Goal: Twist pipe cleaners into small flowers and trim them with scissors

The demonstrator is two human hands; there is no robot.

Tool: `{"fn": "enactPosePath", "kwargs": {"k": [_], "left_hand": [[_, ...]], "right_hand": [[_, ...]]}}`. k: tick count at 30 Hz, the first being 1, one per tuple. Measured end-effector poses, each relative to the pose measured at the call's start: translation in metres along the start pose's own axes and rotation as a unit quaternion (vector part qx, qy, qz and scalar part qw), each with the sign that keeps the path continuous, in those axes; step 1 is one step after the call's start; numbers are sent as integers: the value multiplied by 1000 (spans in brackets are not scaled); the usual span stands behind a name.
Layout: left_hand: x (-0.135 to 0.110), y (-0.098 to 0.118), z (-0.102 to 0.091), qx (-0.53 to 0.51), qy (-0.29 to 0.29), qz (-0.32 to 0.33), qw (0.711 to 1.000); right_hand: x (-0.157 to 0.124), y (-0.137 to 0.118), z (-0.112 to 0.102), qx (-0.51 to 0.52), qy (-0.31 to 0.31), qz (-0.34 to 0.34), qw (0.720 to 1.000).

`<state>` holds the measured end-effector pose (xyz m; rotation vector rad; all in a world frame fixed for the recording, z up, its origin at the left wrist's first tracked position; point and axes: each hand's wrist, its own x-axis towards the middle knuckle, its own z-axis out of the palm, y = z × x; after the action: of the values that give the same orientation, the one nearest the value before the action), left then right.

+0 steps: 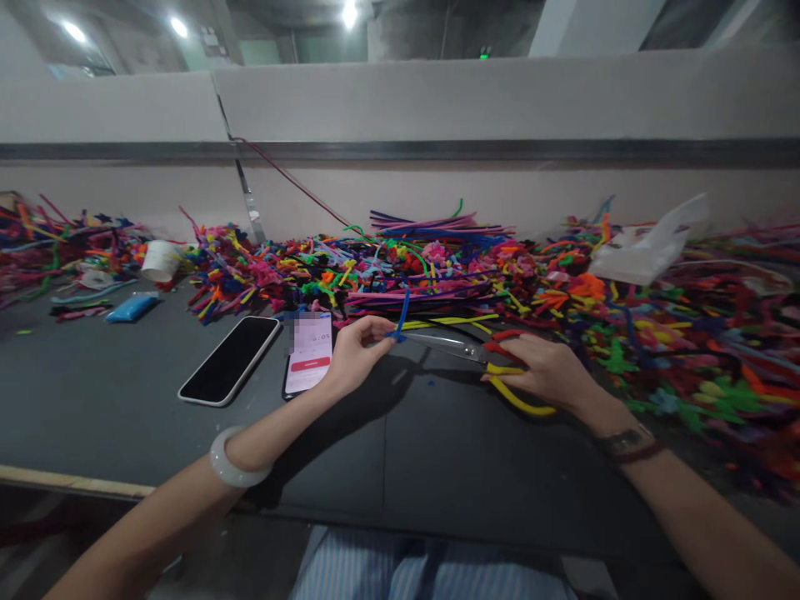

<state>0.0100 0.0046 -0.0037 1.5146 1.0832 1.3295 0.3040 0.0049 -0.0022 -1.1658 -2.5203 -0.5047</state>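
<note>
My left hand (355, 354) is closed in a pinch on a short blue pipe cleaner (401, 321) that stands up from my fingertips. My right hand (542, 372) grips the red and yellow handles of a pair of scissors (466, 350). The metal blades point left and reach the base of the blue pipe cleaner. Both hands hover just above the dark grey table (387, 442). A white bangle sits on my left wrist and a watch on my right.
A wide heap of colourful pipe cleaners (475, 267) covers the table's back and right. Two phones lie left of my hands: one dark (230, 360), one lit (308, 352). A white cup (160, 261), a blue packet (131, 307) and a white bag (650, 242) lie about.
</note>
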Motion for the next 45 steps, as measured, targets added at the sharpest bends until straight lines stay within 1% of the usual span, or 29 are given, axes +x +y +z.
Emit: {"fn": "enactPosePath", "kwargs": {"k": [3, 5, 8, 10, 13, 17, 20, 23, 26, 28, 31, 33, 36, 41, 45], "left_hand": [[0, 0, 0, 5, 5, -7, 1000], [0, 1, 0, -13, 3, -23, 1000], [0, 1, 1, -91, -9, -66, 994], [1, 2, 1, -151, -16, -106, 983], [1, 4, 1, -222, -27, -166, 960], [3, 4, 0, -286, -45, -237, 927], [4, 5, -1, -319, -70, -280, 903], [3, 8, -2, -348, -102, -329, 872], [2, 10, -4, -358, -101, -398, 839], [2, 10, -5, -354, -97, -430, 825], [3, 9, -7, -352, -110, -449, 814], [3, 8, -7, -352, -115, -452, 812], [3, 8, -7, -346, -107, -456, 813], [4, 7, -6, -346, -107, -453, 814], [4, 6, -6, -348, -110, -448, 816]], "right_hand": [[0, 2, 1, -11, 23, 9, 1000], [0, 3, 2, -16, 39, 16, 999], [2, 2, 2, -22, 40, 31, 998], [3, 1, 0, -26, 39, 47, 998], [5, -3, -4, -27, 43, 77, 996], [5, -6, -7, -16, 44, 117, 992], [5, -5, -9, -16, 61, 125, 990], [5, -3, -8, -39, 87, 104, 990], [2, 1, -4, -63, 108, 57, 990], [-1, 4, -2, -65, 116, 28, 991], [-4, 6, -1, -52, 115, 6, 992], [-5, 7, -2, -45, 120, -8, 992], [-5, 7, -2, -37, 122, -32, 991], [-5, 5, -3, -25, 92, -26, 995], [-4, 4, -3, -32, 93, -46, 994]]}}
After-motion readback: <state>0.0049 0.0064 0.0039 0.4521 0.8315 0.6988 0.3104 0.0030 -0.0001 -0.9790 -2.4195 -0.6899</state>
